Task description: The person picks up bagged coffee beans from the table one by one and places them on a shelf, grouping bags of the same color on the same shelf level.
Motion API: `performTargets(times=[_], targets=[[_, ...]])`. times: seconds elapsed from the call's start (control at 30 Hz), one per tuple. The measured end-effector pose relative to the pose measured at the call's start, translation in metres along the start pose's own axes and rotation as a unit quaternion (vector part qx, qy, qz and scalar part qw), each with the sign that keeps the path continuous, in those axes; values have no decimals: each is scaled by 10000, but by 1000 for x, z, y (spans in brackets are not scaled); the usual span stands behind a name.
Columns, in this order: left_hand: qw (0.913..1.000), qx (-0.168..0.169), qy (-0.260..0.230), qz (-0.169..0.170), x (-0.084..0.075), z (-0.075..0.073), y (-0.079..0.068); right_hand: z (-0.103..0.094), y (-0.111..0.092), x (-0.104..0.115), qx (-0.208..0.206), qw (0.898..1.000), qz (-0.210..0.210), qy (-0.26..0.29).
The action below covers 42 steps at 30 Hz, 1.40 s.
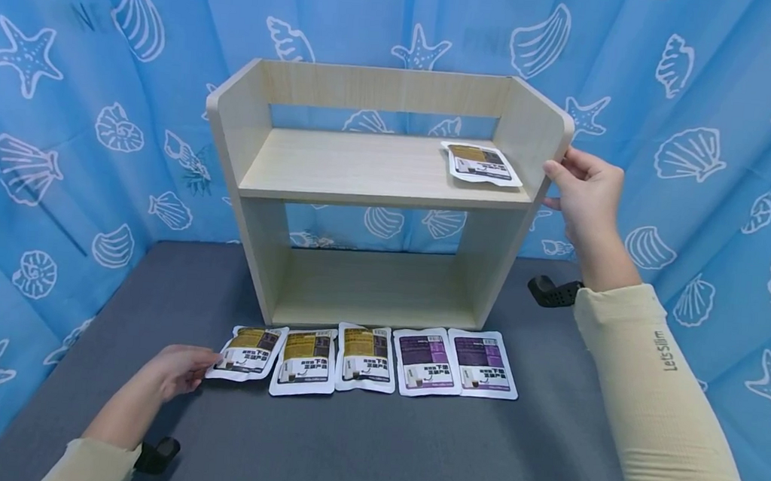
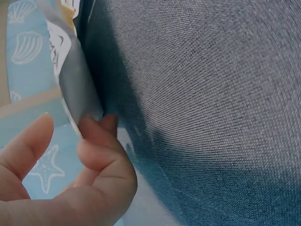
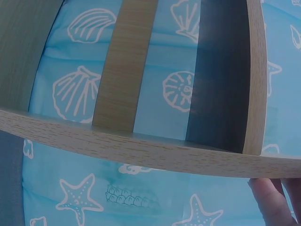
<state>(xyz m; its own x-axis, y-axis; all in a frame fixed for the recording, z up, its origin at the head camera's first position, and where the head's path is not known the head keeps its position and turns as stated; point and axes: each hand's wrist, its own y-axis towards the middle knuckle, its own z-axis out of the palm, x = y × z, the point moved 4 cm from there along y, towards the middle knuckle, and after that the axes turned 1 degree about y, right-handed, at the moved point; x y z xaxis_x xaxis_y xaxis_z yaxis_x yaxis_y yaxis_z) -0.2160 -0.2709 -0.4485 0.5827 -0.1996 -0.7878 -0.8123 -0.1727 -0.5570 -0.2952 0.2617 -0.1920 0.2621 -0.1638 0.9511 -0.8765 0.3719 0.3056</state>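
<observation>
A pale wooden two-tier shelf [image 1: 389, 200] stands at the back of the table. My right hand [image 1: 589, 192] touches its right side panel [image 3: 188, 160] from outside, fingertips right at the edge. In front, my left hand [image 1: 178, 371] is at the left edge of a brown-and-white pouch [image 1: 247, 352]. In the left wrist view, bent fingers [image 2: 96, 141] touch the raised edge of this pouch [image 2: 77, 84] from beneath, while the thumb stands apart. Two more brown pouches [image 1: 305, 362] and two purple pouches [image 1: 426, 362] lie in the same row.
Another brown pouch [image 1: 482, 163] lies on the upper board, near the right panel. Dark grey cloth [image 1: 369, 451] covers the table. A blue curtain [image 1: 96, 112] with white shells and starfish hangs behind the shelf.
</observation>
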Motion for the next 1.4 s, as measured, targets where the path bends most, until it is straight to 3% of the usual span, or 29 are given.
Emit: performTargets(times=[0.23,0.6,0.87,1.17,1.4], targets=[[9999,71,-68,-135,-1,1,1,-1,0,1,-2,10000,-70,-2],[9924,686,-1004,-194,-5,8,0,-1,0,1,-6,9999,-136,-83],[9825,1222,-1407,69,-8,12,-5,1,-1,1,28,9998,-164,-102],[9767,1178,-1793,-47,-3,18,-6,0,-1,1,31,9995,-173,-276],[9716,1262,-2003,-76,-5,16,-15,0,-1,1,34,9992,-176,-349]])
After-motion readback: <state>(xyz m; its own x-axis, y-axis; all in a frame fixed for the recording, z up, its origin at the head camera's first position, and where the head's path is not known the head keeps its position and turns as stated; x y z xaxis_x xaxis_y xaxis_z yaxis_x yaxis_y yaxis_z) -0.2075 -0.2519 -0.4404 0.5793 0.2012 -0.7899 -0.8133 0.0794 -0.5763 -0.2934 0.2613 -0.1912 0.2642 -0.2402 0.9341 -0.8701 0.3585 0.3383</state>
